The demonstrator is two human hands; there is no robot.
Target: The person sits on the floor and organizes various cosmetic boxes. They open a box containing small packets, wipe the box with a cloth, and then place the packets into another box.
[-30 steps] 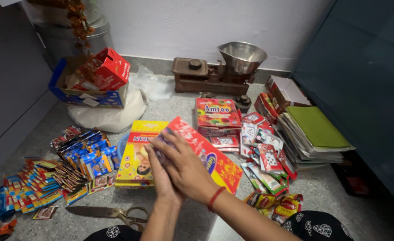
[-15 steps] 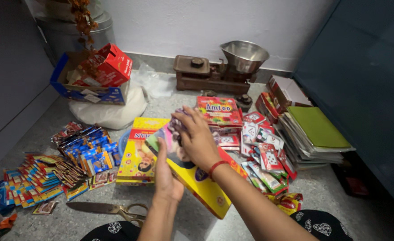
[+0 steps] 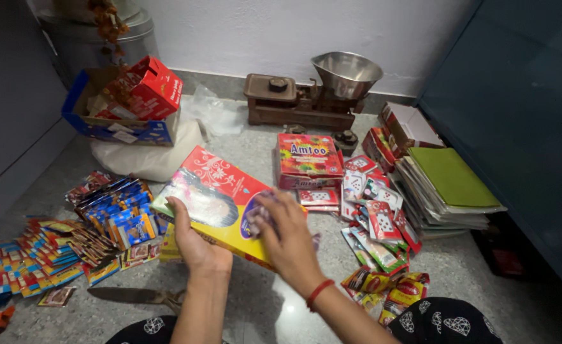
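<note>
1. Hands grip one flat red-and-yellow box (image 3: 220, 197) above the floor (image 3: 255, 143).
2. Left hand (image 3: 195, 242) clasps its near left edge.
3. Right hand (image 3: 287, 236) curls over its right end.
4. Scissors (image 3: 134, 295) lie below; sachets (image 3: 112, 210) lie left.

The flat box (image 3: 220, 200) is red with white swirls on one side and yellow on the other. A green folder (image 3: 452, 179) tops a pale stack, the sachets (image 3: 112, 213) are blue and orange, and the floor (image 3: 268, 306) is speckled grey.
</note>
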